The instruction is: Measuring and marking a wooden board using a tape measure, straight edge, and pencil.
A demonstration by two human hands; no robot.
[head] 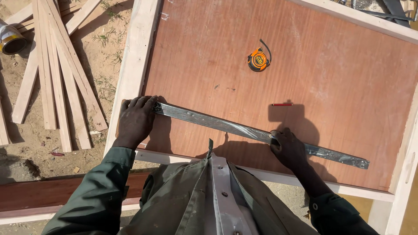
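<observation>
- Metal straightedge (244, 128): one; laid flat on the reddish-brown panel (305, 65), its long axis running from upper left to lower right across the near part of the panel.
- Left hand (136, 119): pressed palm-down, fingers together, on the straightedge's left end, beside the pale wooden frame (135, 56); no grip closed around it.
- Right hand (288, 148): set on the straightedge past its middle, fingers curled over the strip; whether it is clamped or merely pressed cannot be told. The right end of the strip is left free beyond this hand.
- Red pencil (282, 105): one; lying loose on the panel, just above the right hand, which is the nearer of the two; long axis roughly level.
- Tape measure (258, 59), orange and black: one; farther up the panel, well apart from both hands.
- Wooden slats (56, 74): a loose bundle on the sandy ground to the left; count not certain.
- Tin can (11, 39): one, at the left edge.
</observation>
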